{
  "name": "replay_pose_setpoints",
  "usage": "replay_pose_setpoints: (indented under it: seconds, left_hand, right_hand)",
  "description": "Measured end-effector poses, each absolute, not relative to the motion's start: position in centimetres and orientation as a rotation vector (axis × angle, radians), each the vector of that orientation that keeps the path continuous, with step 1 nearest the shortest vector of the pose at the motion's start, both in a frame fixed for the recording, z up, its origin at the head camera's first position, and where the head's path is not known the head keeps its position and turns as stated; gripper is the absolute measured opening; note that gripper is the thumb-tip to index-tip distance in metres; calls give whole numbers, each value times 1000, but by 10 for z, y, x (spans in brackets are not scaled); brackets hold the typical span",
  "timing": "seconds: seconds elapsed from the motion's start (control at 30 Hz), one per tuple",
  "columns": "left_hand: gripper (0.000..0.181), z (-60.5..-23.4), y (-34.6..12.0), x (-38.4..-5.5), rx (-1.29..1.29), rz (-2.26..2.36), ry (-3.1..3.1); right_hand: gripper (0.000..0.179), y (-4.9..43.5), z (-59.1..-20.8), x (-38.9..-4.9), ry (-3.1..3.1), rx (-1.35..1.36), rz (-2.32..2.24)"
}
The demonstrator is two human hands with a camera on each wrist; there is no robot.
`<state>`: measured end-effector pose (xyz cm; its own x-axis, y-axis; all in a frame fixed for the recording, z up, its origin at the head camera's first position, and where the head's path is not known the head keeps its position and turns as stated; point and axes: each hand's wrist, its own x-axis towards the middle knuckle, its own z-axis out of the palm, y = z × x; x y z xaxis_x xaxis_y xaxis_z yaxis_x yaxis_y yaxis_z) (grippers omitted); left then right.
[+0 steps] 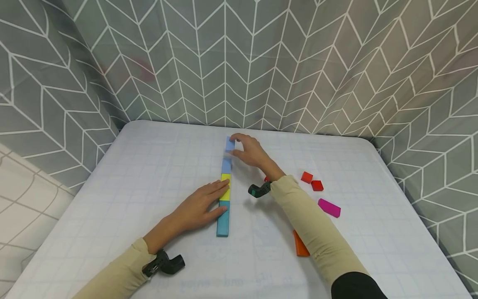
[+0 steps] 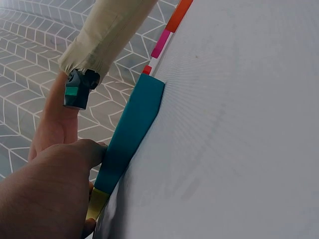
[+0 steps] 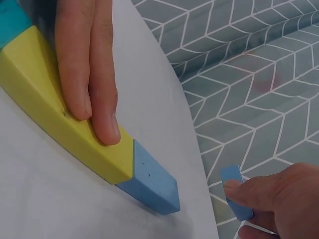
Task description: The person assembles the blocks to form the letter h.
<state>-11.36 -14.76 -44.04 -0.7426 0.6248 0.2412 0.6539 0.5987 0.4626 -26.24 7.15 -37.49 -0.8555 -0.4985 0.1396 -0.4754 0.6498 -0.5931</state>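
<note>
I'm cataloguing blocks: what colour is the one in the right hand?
Light blue block, clearest in right wrist view.

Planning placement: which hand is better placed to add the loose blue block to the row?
Right, probably: the right hand pinches the loose blue block near the row's far end; the left hand rests on the yellow block.

yellow block smooth with satin sheen, teal block smooth, desk smooth matt, curtain matt cloth, sleeve matt cloth, wrist mount plastic-looking
</note>
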Motion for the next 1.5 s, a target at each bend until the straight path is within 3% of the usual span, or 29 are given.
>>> replay_pose_setpoints:
  seconds: [1.5]
  left_hand:
    - [67,-445,-149,-114,-1107,-816,-2751]
  right_hand:
    - [41,63,-397,-273,2754,-745,-910]
